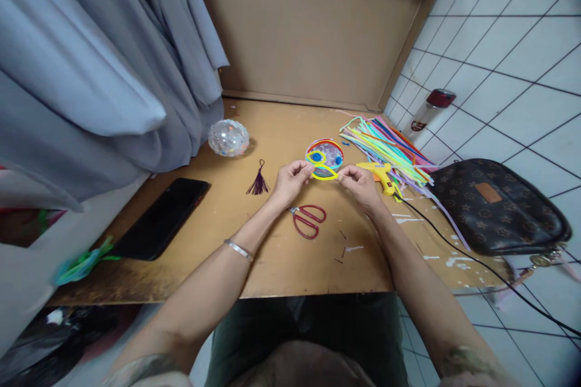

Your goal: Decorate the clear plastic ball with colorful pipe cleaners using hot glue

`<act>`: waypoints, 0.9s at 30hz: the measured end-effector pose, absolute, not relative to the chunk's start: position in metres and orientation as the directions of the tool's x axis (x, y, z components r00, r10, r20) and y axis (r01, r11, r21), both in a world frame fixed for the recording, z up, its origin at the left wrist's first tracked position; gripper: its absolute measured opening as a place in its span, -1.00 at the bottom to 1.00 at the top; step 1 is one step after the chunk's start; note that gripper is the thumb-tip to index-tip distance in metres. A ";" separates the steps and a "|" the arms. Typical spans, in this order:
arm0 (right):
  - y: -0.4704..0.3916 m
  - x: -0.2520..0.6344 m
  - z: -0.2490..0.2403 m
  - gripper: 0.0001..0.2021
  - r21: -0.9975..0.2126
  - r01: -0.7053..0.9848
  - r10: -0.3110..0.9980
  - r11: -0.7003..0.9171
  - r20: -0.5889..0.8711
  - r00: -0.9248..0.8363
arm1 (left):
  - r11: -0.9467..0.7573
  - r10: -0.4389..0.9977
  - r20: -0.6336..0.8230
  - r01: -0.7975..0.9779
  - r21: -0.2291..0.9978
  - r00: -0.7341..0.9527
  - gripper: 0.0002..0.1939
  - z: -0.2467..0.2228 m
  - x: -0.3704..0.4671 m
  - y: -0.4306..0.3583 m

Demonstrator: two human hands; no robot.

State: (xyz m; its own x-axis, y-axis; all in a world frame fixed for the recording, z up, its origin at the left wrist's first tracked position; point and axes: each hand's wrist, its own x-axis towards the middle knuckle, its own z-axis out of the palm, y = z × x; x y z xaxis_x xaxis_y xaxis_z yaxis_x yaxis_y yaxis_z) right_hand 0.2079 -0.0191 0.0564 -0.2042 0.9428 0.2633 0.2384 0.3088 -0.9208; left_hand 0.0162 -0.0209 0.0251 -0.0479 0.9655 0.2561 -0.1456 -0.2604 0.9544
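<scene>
Between my hands is a yellow strip (325, 175) bent into a loop with pointed ends. My left hand (293, 181) pinches its left end, and my right hand (359, 184) pinches its right end. Just behind the strip rests a round clear piece (329, 148) with a red and yellow rim and blue round spots; the strip overlaps its lower part in view. Red-handled scissors (309, 221) lie on the table nearer to me. A dark purple tassel (258, 183) is left of my left hand. The yellow glue gun (384, 175) lies right beside my right hand.
A clear ball (229, 138) and a black phone (161, 217) are on the left of the table (281, 272). Colourful pipe cleaners (390, 145), a bottle (426, 115) and a brown bag (499, 205) occupy the right. A black cord (458, 248) crosses the right edge. Cardboard (308, 30) stands behind.
</scene>
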 end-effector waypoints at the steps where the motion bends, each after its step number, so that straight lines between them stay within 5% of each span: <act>1: -0.019 0.208 0.056 -0.84 -0.923 0.234 0.944 0.306 0.262 -0.201 | -0.260 0.965 0.255 -0.149 0.954 -0.052 -0.54 0.025 0.016 -0.021; 16: -0.018 0.207 0.054 -0.82 -0.925 0.176 0.941 0.337 0.323 -0.105 | -0.282 0.958 0.260 -0.250 0.926 -0.120 -0.48 0.025 0.021 -0.029; 27: -0.017 0.204 0.049 -0.82 -0.934 0.107 0.938 0.340 0.329 -0.110 | -0.273 0.961 0.273 -0.012 0.962 0.038 -0.54 0.013 0.032 -0.036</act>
State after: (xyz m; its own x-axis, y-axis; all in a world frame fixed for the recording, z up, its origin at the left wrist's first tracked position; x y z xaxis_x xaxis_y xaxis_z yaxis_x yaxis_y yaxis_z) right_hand 0.2039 -0.0174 0.0487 -0.1102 0.9379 0.3289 0.1069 0.3402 -0.9343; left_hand 0.0321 -0.0362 0.0129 0.0378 0.9612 0.2733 -0.0116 -0.2731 0.9619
